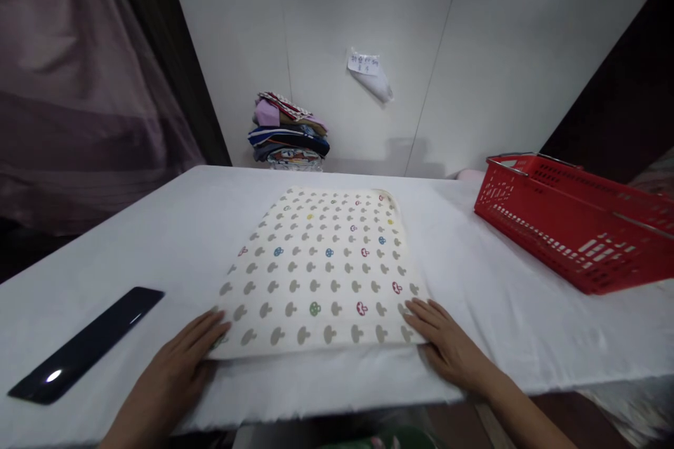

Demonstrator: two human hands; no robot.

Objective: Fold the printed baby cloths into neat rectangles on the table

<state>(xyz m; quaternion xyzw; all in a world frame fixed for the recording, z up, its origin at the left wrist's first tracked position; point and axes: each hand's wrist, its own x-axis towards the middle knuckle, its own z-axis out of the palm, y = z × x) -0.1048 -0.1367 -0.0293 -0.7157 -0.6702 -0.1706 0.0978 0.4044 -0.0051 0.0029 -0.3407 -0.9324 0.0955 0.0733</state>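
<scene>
A cream cloth point(321, 268) printed with small mushrooms, mostly grey with some red, blue, green and yellow, lies flat in a rectangle in front of me. My left hand point(182, 358) rests at its near left corner, fingers stretched out over the edge. At the near right corner is my right hand point(447, 344), its fingers extended and lying on the fabric, the thumb just off the near edge. The cloth's far right corner is slightly rumpled.
A white-covered table point(453, 238) lies under everything. To the left is a dark glossy strip-like object point(87, 347). A red plastic basket point(573, 224) stands on the right. At the back sits a stack of folded fabrics point(289, 133), near a wall with a paper note point(364, 63).
</scene>
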